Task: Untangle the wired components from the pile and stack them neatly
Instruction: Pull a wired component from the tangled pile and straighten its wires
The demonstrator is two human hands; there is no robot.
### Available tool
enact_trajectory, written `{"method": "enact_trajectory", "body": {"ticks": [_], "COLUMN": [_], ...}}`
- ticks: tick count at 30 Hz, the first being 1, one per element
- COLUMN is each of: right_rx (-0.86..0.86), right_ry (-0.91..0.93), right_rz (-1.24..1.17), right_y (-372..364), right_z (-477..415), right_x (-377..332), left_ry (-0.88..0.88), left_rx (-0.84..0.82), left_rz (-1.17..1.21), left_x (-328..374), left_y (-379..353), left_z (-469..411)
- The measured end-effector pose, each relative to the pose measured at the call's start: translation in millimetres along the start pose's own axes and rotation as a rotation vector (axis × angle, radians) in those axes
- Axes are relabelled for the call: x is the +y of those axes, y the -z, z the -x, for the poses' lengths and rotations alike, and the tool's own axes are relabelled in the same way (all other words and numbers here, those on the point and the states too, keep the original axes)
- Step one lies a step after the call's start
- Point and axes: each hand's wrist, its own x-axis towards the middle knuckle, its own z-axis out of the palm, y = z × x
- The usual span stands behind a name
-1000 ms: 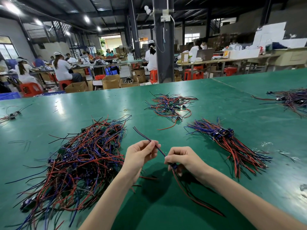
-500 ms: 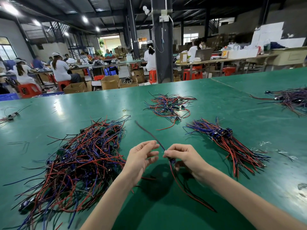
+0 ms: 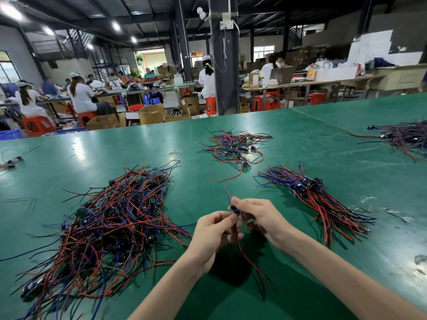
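- Head view: both hands meet above the near middle of the green table (image 3: 298,158); between them is one wired component (image 3: 236,211), a small dark and blue body with thin wires
- The right hand (image 3: 258,215) has its fingers curled, thumb and forefinger pinching the component's body from the far side; the other fingers are folded under
- The left hand (image 3: 213,229) is also curled, its thumb and fingertips closed on the component or on the wires just below it; which of the two I cannot tell
- From the held part a blue and red pair of wires rises toward the far side; a red and a dark wire hang down toward the near edge, over the hands' shadow
- The tangled pile (image 3: 111,225) of red, blue and black wires with small boards lies to the left of the hands, near the left hand; loose ends spread out on all sides
- The neat stack (image 3: 318,199) lies to the right, apart from the right hand; its connectors sit together at the far end and its wires fan toward the near right
- A smaller loose heap (image 3: 233,148) lies farther off in the middle; another bundle (image 3: 406,137) lies at the far right; a lone component (image 3: 10,161) sits at the far left edge
- Beyond the table stand a dark pillar (image 3: 223,65), cardboard boxes (image 3: 151,115) and red stools (image 3: 38,124) with seated workers in white
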Motion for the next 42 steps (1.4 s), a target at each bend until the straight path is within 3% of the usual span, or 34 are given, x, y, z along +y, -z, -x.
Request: {"method": "enact_trajectory", "body": {"ticks": [3,9,19,24,29,42], "right_rx": [-0.117,-0.064,-0.067,-0.080,-0.027,0.023], "right_ry": [-0.013,-0.013,-0.058,-0.054,-0.070,0.000], "right_rz": [0.040,-0.133,-0.264,-0.306,-0.280,-0.157], "right_y": [-1,0,3,3,3,3], "right_z": [2,1,-2,-4,-4,-4], "right_x": [1,3,8,10,6,8], "left_ry": [-0.021,0.012,-0.046,0.040,0.104,0.004], "left_rx": [0.013,-0.006,0.017,0.028,-0.030,0.119], "left_rz": [-0.018,0.058,-0.046,0.012,0.042,-0.042], "left_x": [1,3,3,3,5,-4], "left_y": [0,-1,-4,-4,-2,-4], "left_z": [0,2,6,5,4,3]}}
